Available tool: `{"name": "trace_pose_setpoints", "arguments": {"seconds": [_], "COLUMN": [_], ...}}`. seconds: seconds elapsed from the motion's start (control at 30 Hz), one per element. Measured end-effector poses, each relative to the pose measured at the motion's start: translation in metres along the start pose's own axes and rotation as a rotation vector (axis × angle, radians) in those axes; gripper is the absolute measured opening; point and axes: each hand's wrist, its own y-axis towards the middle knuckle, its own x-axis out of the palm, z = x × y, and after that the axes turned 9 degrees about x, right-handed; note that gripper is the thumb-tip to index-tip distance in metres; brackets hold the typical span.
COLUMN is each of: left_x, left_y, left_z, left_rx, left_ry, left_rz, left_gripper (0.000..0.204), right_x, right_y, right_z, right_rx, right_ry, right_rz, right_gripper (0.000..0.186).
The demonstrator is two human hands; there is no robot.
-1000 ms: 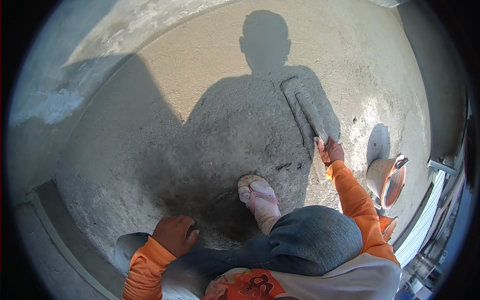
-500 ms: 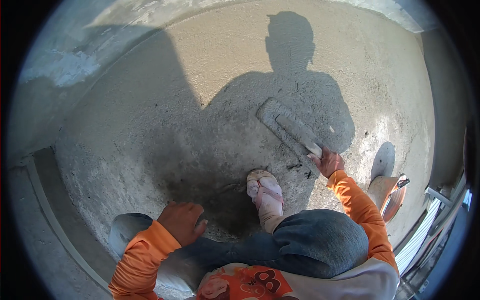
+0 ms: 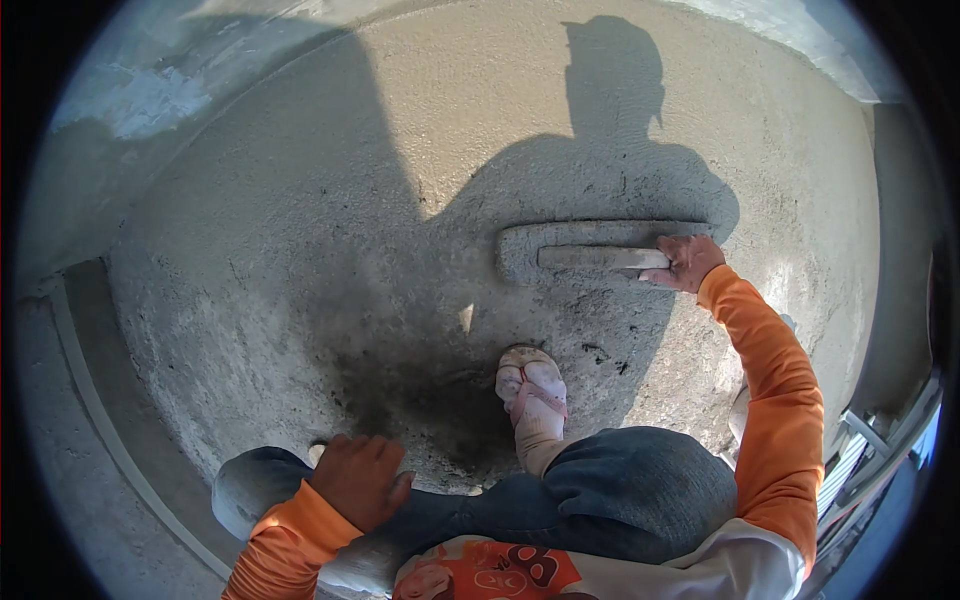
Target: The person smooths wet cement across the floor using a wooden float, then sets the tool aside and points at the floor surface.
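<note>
My right hand [image 3: 686, 262] is closed round the right end of the pale handle of a plastering float [image 3: 520, 255]. The long float is caked with grey cement and lies nearly level across the picture, against the rough wet cement surface [image 3: 470, 170]. My left hand [image 3: 362, 478] rests near my left knee, back of the hand up and thumb apart, holding nothing; its fingertips are partly hidden. Between the hands is my foot in a sandal [image 3: 532, 380], standing on the damp grey ground.
My shadow [image 3: 615, 80] falls over the cement. A low concrete ledge [image 3: 95, 430] runs along the left, and a pale wall [image 3: 130, 100] bounds the far left. At right, a container [image 3: 739, 415] is mostly hidden behind my sleeve, beside metal framing [image 3: 865, 430].
My right hand has moved up and right, turning the float from a slant to nearly level. My right sleeve now covers most of the container. My left hand has barely shifted.
</note>
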Motion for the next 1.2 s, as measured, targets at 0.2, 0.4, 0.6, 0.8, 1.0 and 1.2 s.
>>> {"name": "trace_pose_setpoints", "arguments": {"seconds": [0.2, 0.4, 0.6, 0.8, 1.0, 1.2], "left_x": [0.003, 0.004, 0.009, 0.005, 0.006, 0.005], "left_y": [-0.014, 0.000, 0.001, 0.012, 0.010, 0.025], "left_z": [0.010, -0.003, -0.006, -0.013, -0.004, -0.024], "left_rx": [-0.038, -0.018, -0.042, -0.035, -0.065, -0.020], "left_ry": [-0.090, -0.083, -0.063, -0.066, -0.057, -0.049], "left_rz": [0.021, 0.004, -0.038, -0.027, -0.103, -0.034], "left_gripper": [0.022, 0.024, 0.023, 0.027, 0.027, 0.028], "right_x": [0.007, -0.017, 0.010, 0.017, 0.035, 0.048], "right_y": [0.001, 0.012, -0.015, -0.012, -0.030, -0.030], "right_z": [-0.062, -0.088, -0.099, -0.096, -0.093, -0.097], "right_rx": [-0.176, -0.152, -0.220, -0.088, -0.023, 0.098], "right_ry": [0.064, 0.197, 0.138, 0.248, 0.314, 0.390], "right_rz": [-0.011, 0.102, 0.080, 0.149, 0.118, 0.192], "right_gripper": [0.069, 0.071, 0.063, 0.062, 0.063, 0.062]}}
